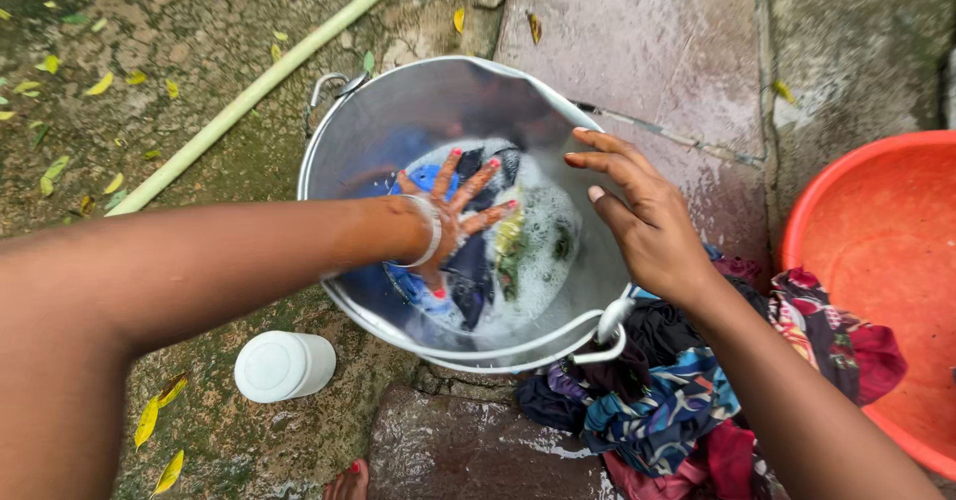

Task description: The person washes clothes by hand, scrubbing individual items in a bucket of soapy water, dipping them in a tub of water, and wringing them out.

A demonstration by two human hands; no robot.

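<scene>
Your left hand (456,211) is down inside the large round silver metal bucket (398,122), fingers spread wide apart, palm pressing on the wet dark and blue clothes (476,271) soaking in soapy water (543,251). It grips nothing; it lies flat on the cloth. There is a clear bangle (428,231) on that wrist and red polish on the nails.

Your right hand (642,221) hovers over the bucket's right rim, fingers straight and slightly apart, holding nothing. I cannot tell whether the heel of the hand touches the rim.

The bucket sits on wet stone paving (657,52), tilted toward you, with one looped handle (329,87) at the far left rim and another handle (609,326) at the near right rim. The foam covers the lower right part of the water, with a greenish piece of cloth (510,246) showing through it.

Just beside the bucket, at its near right, lies a pile of crumpled patterned clothes (677,390) in blue, black, maroon and red, touching the bucket's base. A round orange plastic basin (886,261) stands to the right, and the pile leans on its edge.

A white cylindrical plastic container (284,366) lies on the ground near the bucket's near left side. A pale green hose (259,87) runs diagonally across the ground behind the bucket. Yellow fallen leaves (159,430) are scattered on the dirt. Toes with red polish (349,482) show at the bottom edge.
</scene>
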